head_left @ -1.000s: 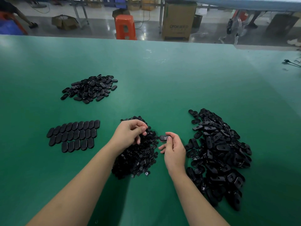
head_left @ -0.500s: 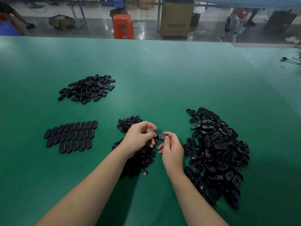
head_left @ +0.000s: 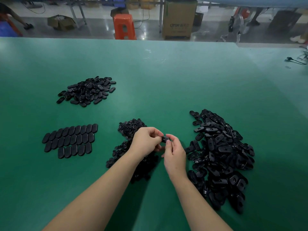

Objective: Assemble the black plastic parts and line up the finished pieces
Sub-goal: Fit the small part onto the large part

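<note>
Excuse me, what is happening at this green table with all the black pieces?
A person is putting small black plastic parts together by hand. Both hands meet over the table: the right hand pinches one oval part, and the left hand works at it with curled fingers. Under the hands lies a pile of small pieces, and on the right a big heap of ovals. On the left, finished pieces lie in neat rows, with another loose pile behind them.
</note>
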Tool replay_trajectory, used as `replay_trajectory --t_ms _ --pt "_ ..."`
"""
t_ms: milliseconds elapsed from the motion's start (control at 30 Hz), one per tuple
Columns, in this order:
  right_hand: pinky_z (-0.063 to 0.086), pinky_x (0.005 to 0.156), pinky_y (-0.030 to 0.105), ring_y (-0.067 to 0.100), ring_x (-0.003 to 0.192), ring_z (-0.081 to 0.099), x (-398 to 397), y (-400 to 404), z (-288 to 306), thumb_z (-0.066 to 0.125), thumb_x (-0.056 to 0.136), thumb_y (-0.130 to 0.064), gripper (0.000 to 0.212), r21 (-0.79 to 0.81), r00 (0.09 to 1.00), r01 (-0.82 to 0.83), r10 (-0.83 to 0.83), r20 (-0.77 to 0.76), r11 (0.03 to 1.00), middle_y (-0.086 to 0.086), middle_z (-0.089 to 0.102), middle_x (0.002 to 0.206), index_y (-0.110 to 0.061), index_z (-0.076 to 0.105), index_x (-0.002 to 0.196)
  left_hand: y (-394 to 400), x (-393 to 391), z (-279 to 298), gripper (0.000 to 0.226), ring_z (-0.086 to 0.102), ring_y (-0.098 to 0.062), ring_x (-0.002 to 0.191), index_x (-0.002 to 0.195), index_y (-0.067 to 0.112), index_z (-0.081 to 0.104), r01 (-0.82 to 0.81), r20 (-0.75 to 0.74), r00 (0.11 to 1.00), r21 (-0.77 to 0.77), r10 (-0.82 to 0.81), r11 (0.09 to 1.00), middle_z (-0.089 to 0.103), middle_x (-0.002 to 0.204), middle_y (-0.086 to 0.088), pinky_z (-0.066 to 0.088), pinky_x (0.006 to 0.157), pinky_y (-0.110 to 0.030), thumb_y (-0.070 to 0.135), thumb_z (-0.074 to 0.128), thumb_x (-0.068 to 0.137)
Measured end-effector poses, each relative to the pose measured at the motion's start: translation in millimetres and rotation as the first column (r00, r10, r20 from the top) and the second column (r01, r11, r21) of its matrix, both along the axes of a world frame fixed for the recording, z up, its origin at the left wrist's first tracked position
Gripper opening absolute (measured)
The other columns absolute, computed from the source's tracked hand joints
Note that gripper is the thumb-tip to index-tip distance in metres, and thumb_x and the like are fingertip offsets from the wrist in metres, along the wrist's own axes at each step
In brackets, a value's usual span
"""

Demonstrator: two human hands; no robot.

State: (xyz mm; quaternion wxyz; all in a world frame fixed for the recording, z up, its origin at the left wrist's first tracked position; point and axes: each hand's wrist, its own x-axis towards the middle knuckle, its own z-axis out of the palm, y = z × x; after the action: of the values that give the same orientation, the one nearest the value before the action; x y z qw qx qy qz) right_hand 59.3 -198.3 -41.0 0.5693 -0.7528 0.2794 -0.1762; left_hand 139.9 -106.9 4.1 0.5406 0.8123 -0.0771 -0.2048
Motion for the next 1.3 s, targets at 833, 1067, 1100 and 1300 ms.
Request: replay_trajectory --t_ms 833,1067,1100,1300 --pt "0.055 0.085 0.051 0.019 0.095 0.066 -1 0 2 0.047 0.106 -0.018 0.023 -0.054 0.999 -0.035 0.034 -0.023 0.998 -0.009 0.071 0.106 -0.026 0.065 0.118 3 7 12 0.024 0.069 -0.008 0.054 0.089 0.026 0.054 0.193 0.197 0.947 0.282 -0.254 0.940 0.073 0.072 0.004 0.054 0.062 -0.026 0.002 0.060 0.085" --pt "0.055 0.085 0.050 0.025 0.090 0.068 -1 0 1 0.047 0.106 -0.019 0.023 -0.059 0.999 -0.046 0.045 -0.021 0.997 -0.009 0.071 0.106 -0.026 0.065 0.118 4 9 12 0.025 0.068 -0.007 0.059 0.088 0.028 0.052 0.214 0.194 0.940 0.297 -0.279 0.930 0.074 0.073 0.004 0.057 0.069 -0.031 0.005 0.062 0.085" --pt "0.055 0.086 0.050 0.026 0.089 0.068 -1 0 0 0.047 0.106 -0.019 0.023 -0.057 0.999 -0.043 0.042 -0.019 0.997 -0.009 0.071 0.106 -0.025 0.065 0.118 5 9 12 0.025 0.069 -0.008 0.059 0.088 0.027 0.052 0.213 0.190 0.943 0.290 -0.274 0.933 0.075 0.073 0.004 0.058 0.069 -0.032 0.004 0.063 0.085" --pt "0.055 0.084 0.047 0.025 0.087 0.068 0 0 -1 0.047 0.106 -0.021 0.023 -0.048 0.999 -0.038 0.037 -0.027 0.998 -0.007 0.071 0.100 -0.025 0.066 0.117 8 11 10 0.022 0.073 -0.023 0.063 0.094 0.017 0.054 0.214 0.077 0.970 0.166 -0.229 0.963 0.075 0.073 -0.003 0.062 0.068 -0.039 0.001 0.068 0.087"
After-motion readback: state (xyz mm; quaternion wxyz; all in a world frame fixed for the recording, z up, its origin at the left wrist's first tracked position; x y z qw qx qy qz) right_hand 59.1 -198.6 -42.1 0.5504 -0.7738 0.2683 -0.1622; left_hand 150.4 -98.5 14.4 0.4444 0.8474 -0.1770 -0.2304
